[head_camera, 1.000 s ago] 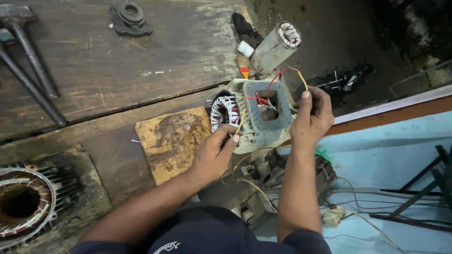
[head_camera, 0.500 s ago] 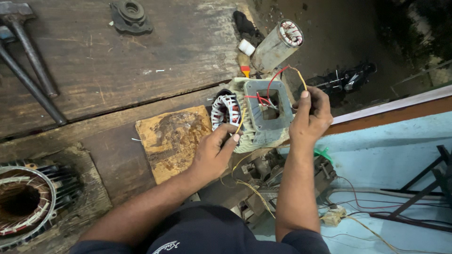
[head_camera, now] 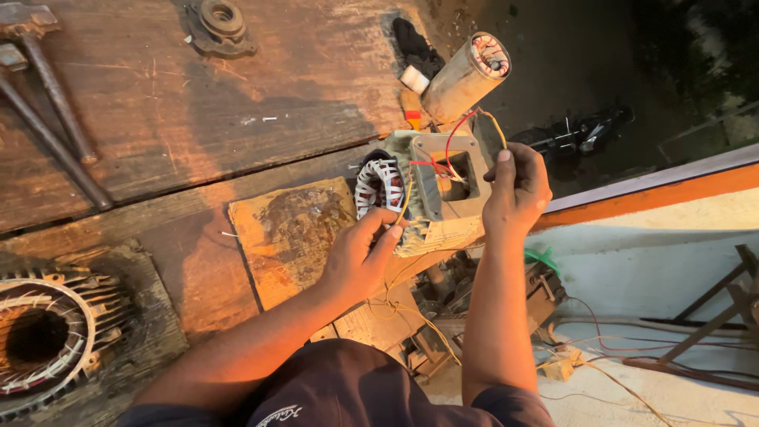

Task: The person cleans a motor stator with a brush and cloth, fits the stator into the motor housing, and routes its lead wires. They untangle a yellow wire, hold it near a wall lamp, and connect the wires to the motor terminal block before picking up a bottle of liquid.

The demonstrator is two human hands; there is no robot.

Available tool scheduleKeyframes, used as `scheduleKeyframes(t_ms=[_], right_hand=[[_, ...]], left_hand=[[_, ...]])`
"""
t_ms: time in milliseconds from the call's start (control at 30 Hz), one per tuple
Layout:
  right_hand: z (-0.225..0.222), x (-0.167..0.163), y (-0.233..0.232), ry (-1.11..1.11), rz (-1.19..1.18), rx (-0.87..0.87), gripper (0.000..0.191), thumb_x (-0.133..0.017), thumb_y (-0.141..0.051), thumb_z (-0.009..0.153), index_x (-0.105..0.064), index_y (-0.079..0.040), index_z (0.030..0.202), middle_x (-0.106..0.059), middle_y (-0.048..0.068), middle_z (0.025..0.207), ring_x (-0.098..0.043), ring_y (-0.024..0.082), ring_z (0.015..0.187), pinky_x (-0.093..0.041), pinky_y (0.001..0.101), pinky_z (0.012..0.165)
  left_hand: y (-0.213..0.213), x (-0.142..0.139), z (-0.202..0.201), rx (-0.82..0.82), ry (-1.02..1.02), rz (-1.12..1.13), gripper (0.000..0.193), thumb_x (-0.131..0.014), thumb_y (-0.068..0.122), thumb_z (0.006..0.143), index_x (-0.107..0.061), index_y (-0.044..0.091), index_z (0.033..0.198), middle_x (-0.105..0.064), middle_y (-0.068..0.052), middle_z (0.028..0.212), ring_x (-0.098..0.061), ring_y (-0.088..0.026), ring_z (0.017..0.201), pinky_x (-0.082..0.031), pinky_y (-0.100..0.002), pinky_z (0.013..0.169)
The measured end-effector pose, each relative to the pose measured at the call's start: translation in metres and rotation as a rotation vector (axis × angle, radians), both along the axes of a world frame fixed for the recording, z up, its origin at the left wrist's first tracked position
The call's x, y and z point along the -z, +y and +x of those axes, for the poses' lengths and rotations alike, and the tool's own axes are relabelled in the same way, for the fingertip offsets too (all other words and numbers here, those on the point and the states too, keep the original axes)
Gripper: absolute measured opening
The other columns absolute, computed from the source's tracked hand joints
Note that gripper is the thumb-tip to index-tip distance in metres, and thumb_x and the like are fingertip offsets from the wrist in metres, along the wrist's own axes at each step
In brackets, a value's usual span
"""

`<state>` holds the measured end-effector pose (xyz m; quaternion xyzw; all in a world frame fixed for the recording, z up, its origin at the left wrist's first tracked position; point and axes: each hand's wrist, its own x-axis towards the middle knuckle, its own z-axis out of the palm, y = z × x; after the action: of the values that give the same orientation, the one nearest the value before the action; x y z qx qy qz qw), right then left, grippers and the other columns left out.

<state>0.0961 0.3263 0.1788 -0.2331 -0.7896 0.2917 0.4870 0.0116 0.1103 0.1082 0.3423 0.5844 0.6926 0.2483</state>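
at the bench edge: i see a grey motor housing (head_camera: 443, 198) sitting where the wooden bench (head_camera: 198, 119) ends, beside a rusty plate (head_camera: 288, 237).
left hand: my left hand (head_camera: 360, 257) is pinched on a yellowish wire (head_camera: 405, 202) at the housing's near side, just under the white winding (head_camera: 378, 186); the fingertips hide where the wire goes in.
right hand: my right hand (head_camera: 518, 190) is closed around the wire ends at the housing's far right corner; a red wire (head_camera: 452, 142) and a yellow one loop up from the box opening into the fist, and i cannot tell how many strands it holds.
box opening: dark inside, red leads cross it, their joints too small to read.
rotor tube: a pale cylinder (head_camera: 465, 77) lies tilted just beyond the housing, its coiled end facing up-right.
left side: a large finned stator (head_camera: 43, 340) is cut off by the frame's lower left corner; two hammers (head_camera: 47, 103) run off the top left, heads partly out of view.
top: a round metal cap (head_camera: 220, 22) is clipped by the upper edge.
below the bench: loose wires and dark parts (head_camera: 474, 316) lie tangled behind my arms, hard to make out.
far right: shadowed ground, details lost.
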Motion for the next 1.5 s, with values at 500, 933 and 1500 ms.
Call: scheduleKeyframes(t_ms=[500,933,1500], right_hand=[[0.078,0.003,0.01,0.015,-0.147,-0.046,0.016,-0.066,-0.005,0.107,-0.066,0.001,0.122,-0.07,0.008,0.09,-0.063,0.012,0.076,-0.044,0.0232,0.064],[0.132,0.025,0.005,-0.483,0.042,0.221,0.02,-0.064,-0.007,0.099,-0.073,-0.004,0.117,-0.069,0.014,0.079,-0.067,0.017,0.069,-0.052,0.0303,0.066],[0.128,0.042,-0.007,-0.501,0.244,0.245,0.023,-0.065,-0.011,0.097,-0.074,-0.008,0.118,-0.074,0.019,0.107,-0.072,0.036,0.1,-0.056,0.0418,0.086]], left_hand=[[-0.007,-0.001,-0.01,-0.076,-0.036,0.058,0.018,-0.06,0.018,0.102,-0.066,0.004,0.112,-0.057,-0.002,0.065,-0.05,-0.009,0.059,-0.043,-0.031,0.054],[0.0,0.007,-0.006,-0.073,-0.078,-0.034,0.018,-0.059,0.019,0.103,-0.066,0.007,0.113,-0.056,0.002,0.069,-0.051,-0.005,0.059,-0.044,-0.026,0.053],[-0.003,0.011,-0.006,-0.067,-0.04,0.025,0.015,-0.056,0.015,0.106,-0.064,0.004,0.113,-0.05,0.006,0.067,-0.044,-0.002,0.059,-0.037,-0.023,0.053]])
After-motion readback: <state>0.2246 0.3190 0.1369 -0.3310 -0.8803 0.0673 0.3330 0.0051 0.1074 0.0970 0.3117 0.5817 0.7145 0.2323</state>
